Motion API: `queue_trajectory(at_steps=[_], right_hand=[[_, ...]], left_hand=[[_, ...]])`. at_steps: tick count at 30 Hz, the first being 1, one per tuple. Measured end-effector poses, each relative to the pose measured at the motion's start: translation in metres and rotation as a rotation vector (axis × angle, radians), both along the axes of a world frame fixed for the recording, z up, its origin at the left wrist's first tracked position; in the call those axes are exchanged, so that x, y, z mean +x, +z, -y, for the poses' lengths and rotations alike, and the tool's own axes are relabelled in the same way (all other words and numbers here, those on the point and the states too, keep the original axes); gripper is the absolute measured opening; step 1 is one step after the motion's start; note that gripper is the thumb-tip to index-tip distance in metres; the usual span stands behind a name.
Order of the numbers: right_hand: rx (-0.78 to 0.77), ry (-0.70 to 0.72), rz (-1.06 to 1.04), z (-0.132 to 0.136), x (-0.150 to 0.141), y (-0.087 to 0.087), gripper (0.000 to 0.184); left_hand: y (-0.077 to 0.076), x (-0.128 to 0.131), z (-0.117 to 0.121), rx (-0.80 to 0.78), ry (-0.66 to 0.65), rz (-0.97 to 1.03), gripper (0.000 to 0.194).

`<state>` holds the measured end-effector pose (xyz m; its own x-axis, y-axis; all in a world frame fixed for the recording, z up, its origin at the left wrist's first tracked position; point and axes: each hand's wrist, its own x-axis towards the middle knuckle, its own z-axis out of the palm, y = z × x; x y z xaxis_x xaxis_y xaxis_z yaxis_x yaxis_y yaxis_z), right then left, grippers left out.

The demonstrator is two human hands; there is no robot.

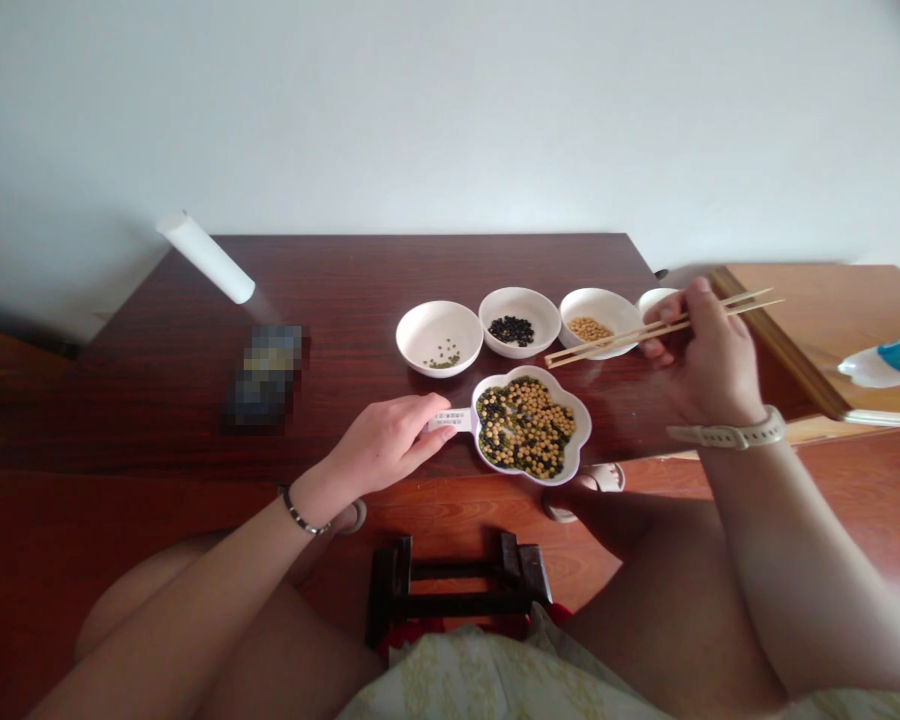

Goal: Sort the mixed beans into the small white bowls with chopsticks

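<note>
My left hand (394,437) is closed around the short handle of a white flower-shaped dish (585,425) at the table's front edge. Mixed yellow, black and green beans (526,425) fill the dish. My right hand (709,350) grips a pair of wooden chopsticks (607,343), their tips above the table just behind the dish, with nothing visible between them. Behind stand white bowls in a row: one bowl (412,335) with a few green beans, another (544,310) with black beans, a third (622,312) with yellow beans. A fourth bowl (654,297) is mostly hidden by my right hand.
A white cylinder (208,258) stands at the table's back left, near a blurred dark item (264,378). On the right, a lighter wooden surface (817,310) carries a plastic bottle (889,362). A dark stool (457,590) shows below, between my legs.
</note>
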<state>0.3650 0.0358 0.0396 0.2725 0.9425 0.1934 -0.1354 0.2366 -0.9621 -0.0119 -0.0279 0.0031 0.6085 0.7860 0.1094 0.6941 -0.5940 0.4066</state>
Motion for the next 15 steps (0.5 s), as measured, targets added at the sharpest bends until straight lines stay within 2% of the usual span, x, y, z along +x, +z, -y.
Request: queue_trajectory(at_steps=[4, 7, 12, 15], right_hand=[[0.1, -0.189, -0.093, -0.011, 0.038, 0.001, 0.038], [0.166, -0.261, -0.112, -0.014, 0.056, -0.003, 0.038], [0.104, -0.294, -0.098, -0.014, 0.054, -0.009, 0.039], [0.055, -0.229, -0.066, -0.01, 0.042, -0.008, 0.037]], left_hand=[[-0.001, -0.001, 0.0, 0.008, 0.002, -0.004, 0.028], [-0.001, -0.001, 0.0, 0.004, -0.001, -0.007, 0.028], [-0.002, -0.001, -0.001, 0.012, 0.003, -0.007, 0.028], [-0.003, -0.001, -0.001, 0.014, 0.003, -0.006, 0.028]])
